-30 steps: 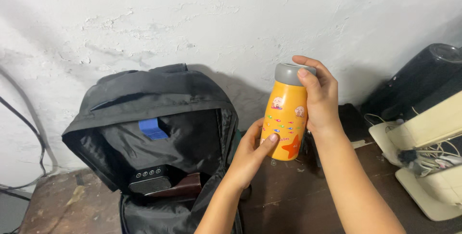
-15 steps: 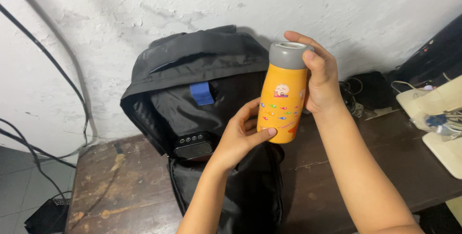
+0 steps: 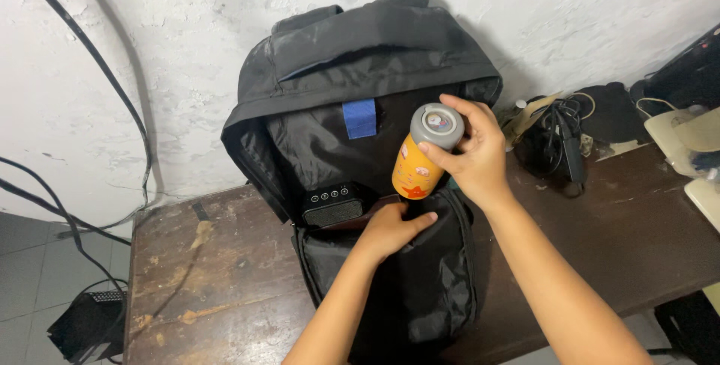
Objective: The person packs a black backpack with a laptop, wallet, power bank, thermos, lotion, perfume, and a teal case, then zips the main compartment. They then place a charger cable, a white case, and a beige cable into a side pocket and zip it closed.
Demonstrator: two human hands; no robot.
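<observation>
1. Your right hand (image 3: 469, 156) grips the orange bottle (image 3: 415, 168) near its top, fingers wrapped around the grey cap (image 3: 436, 126), thumb on the side facing you.
2. Your left hand (image 3: 391, 228) sits just under the bottle at the front edge of the backpack's (image 3: 360, 57) opening; its thumb points toward the bottle's base, and the fingers curl on the black fabric, though you cannot tell how tightly they close on it.
3. The bottle is tilted, cap toward you, held over the open main compartment of the backpack.
4. A black speaker (image 3: 331, 204) with a row of small buttons lies inside the compartment, just left of your left hand.
5. A blue tab (image 3: 359, 118) shows on the inner lining above the speaker.
6. The backpack stands on a worn brown table (image 3: 202, 275) against a white wall (image 3: 150, 50).
7. A tangle of black cables (image 3: 555, 140) lies on the table to the right of the backpack.
</observation>
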